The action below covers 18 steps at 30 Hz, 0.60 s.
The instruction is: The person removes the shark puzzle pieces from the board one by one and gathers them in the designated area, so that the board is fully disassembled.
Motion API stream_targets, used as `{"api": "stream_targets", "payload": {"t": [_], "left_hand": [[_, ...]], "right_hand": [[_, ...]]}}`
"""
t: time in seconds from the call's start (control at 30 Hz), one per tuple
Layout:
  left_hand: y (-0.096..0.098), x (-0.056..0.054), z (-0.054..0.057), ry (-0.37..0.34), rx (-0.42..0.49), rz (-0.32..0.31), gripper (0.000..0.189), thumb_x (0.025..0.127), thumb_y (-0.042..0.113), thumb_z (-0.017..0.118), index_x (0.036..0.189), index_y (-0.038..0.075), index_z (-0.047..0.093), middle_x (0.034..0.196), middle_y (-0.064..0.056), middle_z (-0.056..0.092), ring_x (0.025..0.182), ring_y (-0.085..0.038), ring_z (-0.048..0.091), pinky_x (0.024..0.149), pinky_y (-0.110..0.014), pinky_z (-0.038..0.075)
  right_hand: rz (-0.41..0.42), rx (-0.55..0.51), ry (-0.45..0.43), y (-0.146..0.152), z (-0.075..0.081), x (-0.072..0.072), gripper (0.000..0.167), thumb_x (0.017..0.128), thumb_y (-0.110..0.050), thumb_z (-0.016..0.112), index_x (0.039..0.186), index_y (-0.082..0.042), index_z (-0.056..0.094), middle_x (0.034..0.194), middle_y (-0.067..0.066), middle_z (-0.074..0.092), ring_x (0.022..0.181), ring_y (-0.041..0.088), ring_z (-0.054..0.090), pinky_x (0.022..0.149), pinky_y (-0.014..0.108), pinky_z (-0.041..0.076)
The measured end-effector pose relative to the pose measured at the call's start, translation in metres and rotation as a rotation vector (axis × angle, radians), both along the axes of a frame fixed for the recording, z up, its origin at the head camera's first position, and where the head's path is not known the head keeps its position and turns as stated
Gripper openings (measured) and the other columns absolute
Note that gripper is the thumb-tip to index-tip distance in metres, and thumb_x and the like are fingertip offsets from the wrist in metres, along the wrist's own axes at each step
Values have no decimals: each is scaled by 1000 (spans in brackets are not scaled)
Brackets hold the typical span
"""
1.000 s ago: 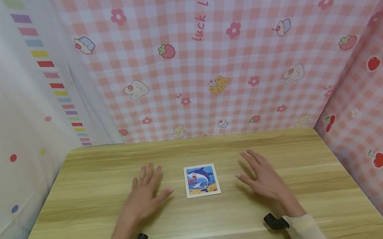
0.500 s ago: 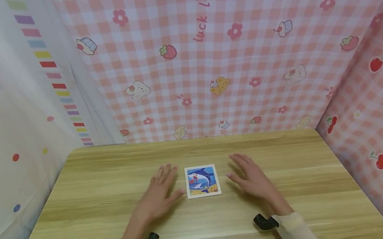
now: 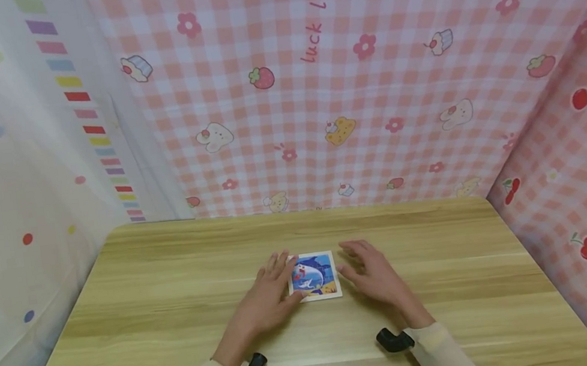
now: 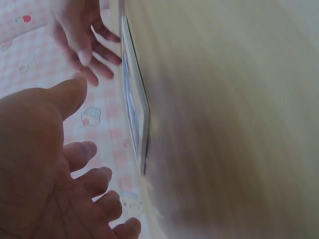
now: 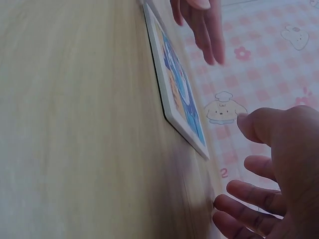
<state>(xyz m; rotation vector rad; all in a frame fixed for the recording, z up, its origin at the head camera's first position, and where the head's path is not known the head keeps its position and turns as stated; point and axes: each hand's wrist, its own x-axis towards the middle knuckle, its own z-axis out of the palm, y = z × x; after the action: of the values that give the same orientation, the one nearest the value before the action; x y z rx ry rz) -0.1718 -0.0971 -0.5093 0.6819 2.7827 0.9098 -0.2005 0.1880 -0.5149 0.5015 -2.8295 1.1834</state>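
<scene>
A square picture puzzle with a white border and a blue dolphin picture lies flat on the wooden table. In the head view my left hand is at its left side, with fingertips and thumb overlapping the left edge. The left wrist view shows those fingers apart from the puzzle, loosely spread. My right hand is just beyond the right edge, its fingers relaxed. A gap shows between it and the puzzle in the right wrist view. Neither hand holds anything.
A pink checked cloth hangs behind the table's far edge. A white dotted cloth hangs at the left, and another checked cloth at the right. Each wrist wears a black camera mount, such as the right one.
Both hands have moved inward towards the puzzle, the left going right and the right going left. The left fingers now overlap the puzzle's edge in the head view. The puzzle stays on the table.
</scene>
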Motion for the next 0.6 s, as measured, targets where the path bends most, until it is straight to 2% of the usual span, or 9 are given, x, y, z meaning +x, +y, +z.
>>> {"api": "stream_targets", "payload": {"t": [0.33,0.6], "left_hand": [[26,-5,-2,-11,-41,-64,73,112,40,62,172,7,36,183,-17,20,170,-42,13,138,-60,17],[36,-7,-3,8,-84,-130,65,111,30,65,168,7,44,180,-22,27,168,-47,19,136,-63,21]], "right_hand": [[-16,-19,-7,-13,-2,-7,43,104,-18,77,143,-2,68,137,17,70,122,36,69,105,56,61],[-31,-8,-20,-22,-8,-15,35,102,-13,77,135,-3,73,135,17,72,127,37,66,111,58,56]]}}
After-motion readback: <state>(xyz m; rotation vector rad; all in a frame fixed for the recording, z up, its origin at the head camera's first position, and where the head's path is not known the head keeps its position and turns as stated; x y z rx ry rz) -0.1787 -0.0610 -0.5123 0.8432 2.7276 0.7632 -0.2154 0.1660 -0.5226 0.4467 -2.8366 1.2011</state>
